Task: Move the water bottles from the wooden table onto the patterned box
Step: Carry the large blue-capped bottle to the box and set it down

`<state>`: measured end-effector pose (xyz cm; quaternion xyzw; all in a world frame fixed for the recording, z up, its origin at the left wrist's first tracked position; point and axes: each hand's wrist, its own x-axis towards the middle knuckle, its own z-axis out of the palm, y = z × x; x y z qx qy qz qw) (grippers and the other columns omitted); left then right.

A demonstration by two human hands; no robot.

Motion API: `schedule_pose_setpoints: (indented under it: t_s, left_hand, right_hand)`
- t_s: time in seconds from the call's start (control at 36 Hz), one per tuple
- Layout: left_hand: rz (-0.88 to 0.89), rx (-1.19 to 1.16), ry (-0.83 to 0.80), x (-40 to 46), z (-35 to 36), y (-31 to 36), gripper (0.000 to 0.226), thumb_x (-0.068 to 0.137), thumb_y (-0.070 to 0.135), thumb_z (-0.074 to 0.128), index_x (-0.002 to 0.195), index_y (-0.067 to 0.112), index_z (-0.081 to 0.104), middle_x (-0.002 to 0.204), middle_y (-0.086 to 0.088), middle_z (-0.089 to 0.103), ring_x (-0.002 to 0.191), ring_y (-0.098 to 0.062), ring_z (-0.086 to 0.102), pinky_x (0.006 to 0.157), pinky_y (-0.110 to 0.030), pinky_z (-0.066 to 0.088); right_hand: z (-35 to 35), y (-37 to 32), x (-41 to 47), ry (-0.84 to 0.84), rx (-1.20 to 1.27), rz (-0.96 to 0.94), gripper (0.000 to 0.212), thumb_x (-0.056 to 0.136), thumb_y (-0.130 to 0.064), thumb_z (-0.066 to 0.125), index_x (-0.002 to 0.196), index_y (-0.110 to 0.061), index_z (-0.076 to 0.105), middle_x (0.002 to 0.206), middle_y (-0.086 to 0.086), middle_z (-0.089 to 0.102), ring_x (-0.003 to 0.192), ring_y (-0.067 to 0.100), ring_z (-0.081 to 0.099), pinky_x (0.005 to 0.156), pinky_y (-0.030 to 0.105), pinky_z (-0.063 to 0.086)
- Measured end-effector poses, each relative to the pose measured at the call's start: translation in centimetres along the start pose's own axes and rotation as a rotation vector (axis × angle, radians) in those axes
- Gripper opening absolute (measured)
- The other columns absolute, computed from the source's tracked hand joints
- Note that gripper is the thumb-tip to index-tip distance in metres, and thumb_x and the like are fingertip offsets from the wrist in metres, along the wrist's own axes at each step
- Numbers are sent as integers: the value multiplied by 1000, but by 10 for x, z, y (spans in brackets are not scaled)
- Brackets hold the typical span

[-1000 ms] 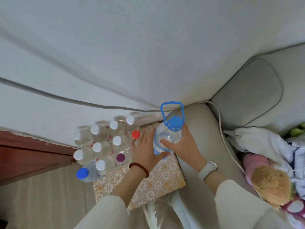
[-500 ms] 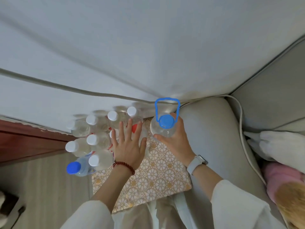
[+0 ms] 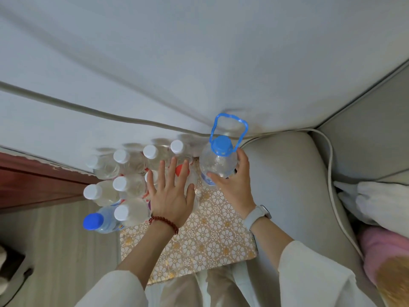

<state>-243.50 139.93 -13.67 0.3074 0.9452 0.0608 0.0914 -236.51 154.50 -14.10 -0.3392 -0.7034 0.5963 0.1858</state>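
Note:
A large clear water bottle (image 3: 218,163) with a blue cap and blue carry handle stands at the far right corner of the patterned box (image 3: 205,238). My right hand (image 3: 232,187) wraps around its side. My left hand (image 3: 170,196) hovers flat, fingers spread, over the box beside a cluster of several small bottles (image 3: 124,185) with white caps. A red cap (image 3: 182,169) shows between my fingers, and a blue-capped bottle (image 3: 97,220) stands at the cluster's near left.
A grey sofa arm (image 3: 287,185) borders the box on the right, with a white cable (image 3: 332,173) along it. A white curtain (image 3: 177,63) hangs behind. A dark wooden ledge (image 3: 33,185) lies at left, and pink and white fabric (image 3: 380,218) at right.
My left hand let go of the big bottle and spread flat over the small bottles. My right hand carried the big bottle to the box's far right corner.

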Motion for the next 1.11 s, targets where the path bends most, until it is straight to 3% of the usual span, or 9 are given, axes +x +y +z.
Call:
schedule_pose_setpoints:
  t_s: [0.17, 0.28, 0.33, 0.61, 0.86, 0.94, 1.03, 1.06, 1.11]
  left_hand:
    - [3, -6, 6, -1, 2, -1, 56, 87, 43, 23, 141, 27, 23, 148, -9, 33, 139, -31, 23, 111, -51, 2]
    - [-5, -13, -1, -1, 2, -1, 56, 87, 44, 23, 141, 28, 20, 148, -8, 33, 140, -30, 23, 112, -53, 6]
    - [-9, -14, -10, -1, 2, -1, 56, 87, 44, 22, 141, 28, 20, 149, -7, 32, 140, -29, 21, 112, -55, 7]
    - [1, -25, 7, -2, 2, -1, 57, 87, 43, 22, 141, 27, 22, 148, -8, 33, 140, -30, 23, 112, -56, 10]
    - [-3, -2, 1, -1, 1, -1, 56, 88, 43, 22, 141, 26, 22, 148, -9, 34, 139, -29, 25, 110, -50, 2]
    - [2, -3, -14, -2, -1, 1, 56, 88, 43, 20, 142, 27, 20, 149, -8, 32, 140, -29, 23, 110, -51, 2]
    - [-12, 7, -86, -2, -7, 0, 58, 87, 47, 15, 142, 26, 18, 151, -10, 28, 141, -30, 19, 111, -55, 5]
    - [-12, 26, -107, -3, -8, 0, 61, 86, 49, 12, 143, 27, 15, 152, -10, 24, 142, -31, 16, 112, -55, 6]
    - [12, 46, -170, -4, -15, 2, 66, 84, 52, 8, 145, 27, 7, 155, -10, 11, 143, -30, 5, 113, -55, 2]
  right_hand:
    - [14, -3, 2, 62, -10, -18, 86, 58, -33, 82, 130, -22, 36, 126, -2, 39, 119, 11, 39, 94, 8, 39]
    - [5, 6, -3, -95, 35, 26, 85, 63, -24, 81, 131, -33, 31, 134, -6, 33, 127, 6, 36, 102, 42, 45]
    - [-2, 8, 0, -139, 50, 33, 84, 65, -18, 81, 130, -36, 31, 135, -8, 36, 127, 6, 38, 99, 46, 46]
    - [10, 2, 5, -12, 8, 10, 76, 64, -22, 79, 127, -27, 36, 130, -4, 44, 122, 13, 45, 100, 44, 46]
    - [8, 1, -3, -103, 8, 41, 88, 64, -29, 79, 135, -28, 26, 138, -6, 33, 129, 8, 36, 99, 46, 47]
    - [4, -4, -7, -148, -1, 50, 89, 70, -21, 79, 138, -31, 21, 142, -6, 31, 132, 6, 34, 102, 37, 46]
    - [-2, -16, -13, -199, -50, 59, 79, 76, -16, 73, 134, -32, 21, 132, -21, 36, 121, -19, 34, 96, 7, 38]
    - [-5, -14, -14, -198, -77, 61, 75, 79, -16, 70, 134, -28, 21, 133, -21, 36, 121, -19, 34, 96, 5, 34]
    - [-10, -28, -19, -184, -153, 89, 73, 84, -18, 63, 141, -18, 18, 142, -7, 38, 132, 2, 36, 103, 19, 34]
